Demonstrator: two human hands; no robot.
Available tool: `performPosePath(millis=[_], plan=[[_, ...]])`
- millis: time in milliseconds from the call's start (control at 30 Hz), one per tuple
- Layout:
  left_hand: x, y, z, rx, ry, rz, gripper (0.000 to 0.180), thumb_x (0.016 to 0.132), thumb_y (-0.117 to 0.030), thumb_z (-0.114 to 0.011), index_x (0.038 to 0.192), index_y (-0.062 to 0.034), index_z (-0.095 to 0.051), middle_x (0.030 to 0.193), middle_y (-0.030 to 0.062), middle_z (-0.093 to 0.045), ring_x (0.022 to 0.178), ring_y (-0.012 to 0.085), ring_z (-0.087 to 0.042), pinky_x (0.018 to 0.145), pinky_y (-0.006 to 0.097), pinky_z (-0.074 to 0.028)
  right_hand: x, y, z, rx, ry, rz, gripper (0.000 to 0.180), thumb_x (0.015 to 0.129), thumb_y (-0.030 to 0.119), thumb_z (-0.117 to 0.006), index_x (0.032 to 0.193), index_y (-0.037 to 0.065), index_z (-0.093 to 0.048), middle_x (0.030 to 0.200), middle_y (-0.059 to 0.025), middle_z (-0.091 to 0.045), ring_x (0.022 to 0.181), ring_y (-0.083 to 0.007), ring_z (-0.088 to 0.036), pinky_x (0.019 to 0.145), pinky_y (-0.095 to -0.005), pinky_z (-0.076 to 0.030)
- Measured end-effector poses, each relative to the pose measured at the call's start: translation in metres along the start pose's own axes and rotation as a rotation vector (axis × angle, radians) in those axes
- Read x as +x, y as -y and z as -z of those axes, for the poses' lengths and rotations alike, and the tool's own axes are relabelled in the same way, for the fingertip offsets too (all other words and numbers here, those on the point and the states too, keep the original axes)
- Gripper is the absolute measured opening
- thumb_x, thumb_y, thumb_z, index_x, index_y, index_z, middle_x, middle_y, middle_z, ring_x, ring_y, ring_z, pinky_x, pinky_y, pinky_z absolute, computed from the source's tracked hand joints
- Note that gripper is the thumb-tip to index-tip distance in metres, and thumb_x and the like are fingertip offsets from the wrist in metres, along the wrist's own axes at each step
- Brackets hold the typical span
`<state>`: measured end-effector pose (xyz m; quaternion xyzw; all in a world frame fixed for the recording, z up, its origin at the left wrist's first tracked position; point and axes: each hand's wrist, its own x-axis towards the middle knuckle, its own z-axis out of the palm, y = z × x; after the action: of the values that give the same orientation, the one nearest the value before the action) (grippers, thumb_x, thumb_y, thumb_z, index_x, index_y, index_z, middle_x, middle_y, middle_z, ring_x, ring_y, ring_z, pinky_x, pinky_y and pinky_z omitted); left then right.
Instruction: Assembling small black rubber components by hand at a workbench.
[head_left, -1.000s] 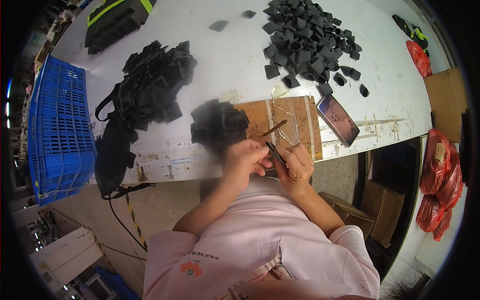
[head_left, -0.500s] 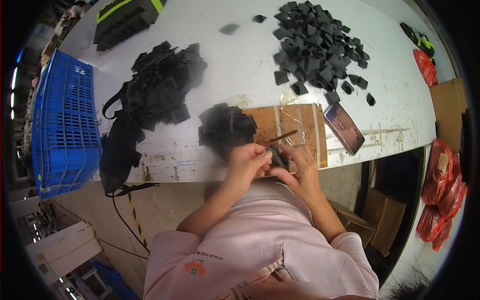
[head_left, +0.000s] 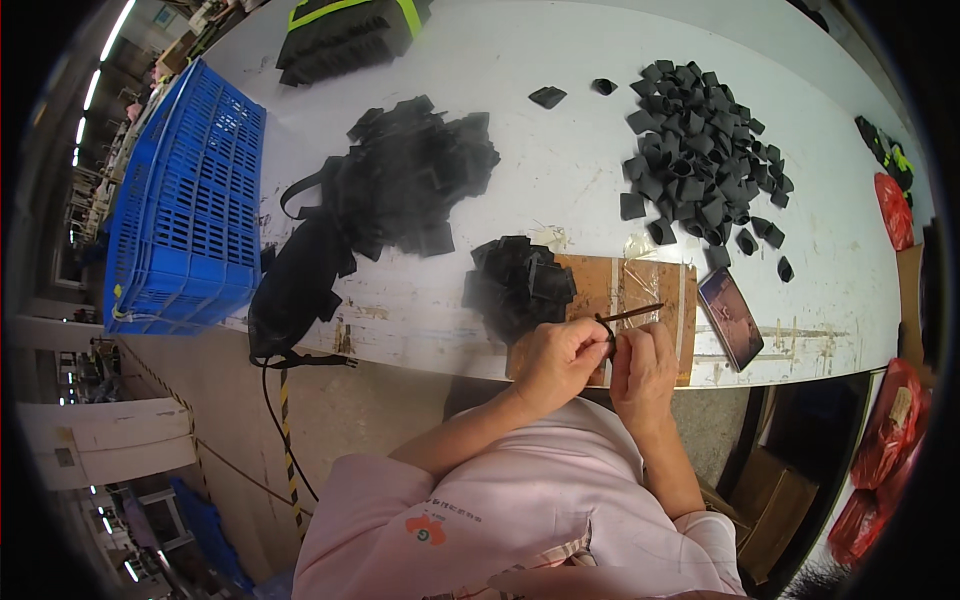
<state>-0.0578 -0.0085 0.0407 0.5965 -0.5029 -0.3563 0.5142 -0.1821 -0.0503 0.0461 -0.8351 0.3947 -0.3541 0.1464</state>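
Pinching a small black fabric piece (head_left: 610, 345) between them, two bare hands meet at the near edge of a white bench (head_left: 560, 170), as seen from the head camera. The left hand (head_left: 556, 362) is closed, thumb and forefinger tight on the piece; the right hand (head_left: 645, 372), fingers curled, grips it from the other side, though its exact hold is partly hidden. The opposed pinch probably keeps so small a piece steady. Just beyond the fingertips, a thin brown stick-like tool (head_left: 637, 312) slants over a taped brown board (head_left: 594, 285); whether it touches the piece cannot be told.

Just left of the board's middle sits a small pile of black pieces (head_left: 520, 282), close to the left hand, likely for short reaches. Farther left spreads a larger heap of black fabric pieces (head_left: 420, 185); far right lies a mound of black fabric loops (head_left: 695, 150), the gap between presumably keeping the lots from mixing. A smartphone (head_left: 732, 322) rests right of the board, apparently set aside from the work. A blue plastic crate (head_left: 190, 215) stands at the left edge.
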Motion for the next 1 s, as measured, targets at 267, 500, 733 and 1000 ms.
performPosePath(millis=[267,500,733,1000], plan=[[0.001,0.001,0.005,0.013,0.062,0.035,0.006,0.077,-0.003,-0.061,0.079,0.0026,-0.057,0.060,0.0052,-0.057,0.053,0.0087,-0.057,0.045,0.021,-0.044,0.001,0.001,0.010,0.508,0.106,-0.234,0.008,0.075,-0.001,-0.057,0.083,-0.001,-0.056,0.068,-0.0109,-0.050,0.056,-0.0238,-0.050,0.048,-0.0306,-0.039],[0.001,-0.003,0.000,0.085,-0.050,0.028,0.007,0.076,-0.011,-0.062,0.076,-0.0050,-0.060,0.060,0.0082,-0.059,0.049,0.0192,-0.057,0.045,0.027,-0.043,0.010,0.005,0.011,0.317,0.021,-0.128,0.007,0.074,-0.003,-0.057,0.081,-0.001,-0.056,0.067,-0.0132,-0.049,0.056,-0.0279,-0.051,0.049,-0.0347,-0.040],[0.003,-0.012,0.007,-0.081,0.059,0.103,0.005,0.079,-0.001,-0.059,0.079,0.0033,-0.057,0.062,0.0025,-0.057,0.053,0.0050,-0.054,0.046,0.018,-0.043,0.006,0.003,0.011,0.406,0.098,-0.237,0.007,0.077,-0.002,-0.053,0.077,0.000,-0.047,0.069,-0.0128,-0.046,0.059,-0.0291,-0.050,0.052,-0.0352,-0.040],[-0.001,-0.008,-0.005,0.128,-0.087,-0.151,0.003,0.076,0.005,-0.057,0.076,0.0031,-0.056,0.058,0.0011,-0.055,0.048,0.0043,-0.052,0.043,0.018,-0.040,0.003,-0.003,0.010,0.494,0.023,-0.133,0.013,0.073,0.001,-0.060,0.085,0.000,-0.056,0.069,-0.0099,-0.049,0.058,-0.0257,-0.050,0.050,-0.0314,-0.042]])
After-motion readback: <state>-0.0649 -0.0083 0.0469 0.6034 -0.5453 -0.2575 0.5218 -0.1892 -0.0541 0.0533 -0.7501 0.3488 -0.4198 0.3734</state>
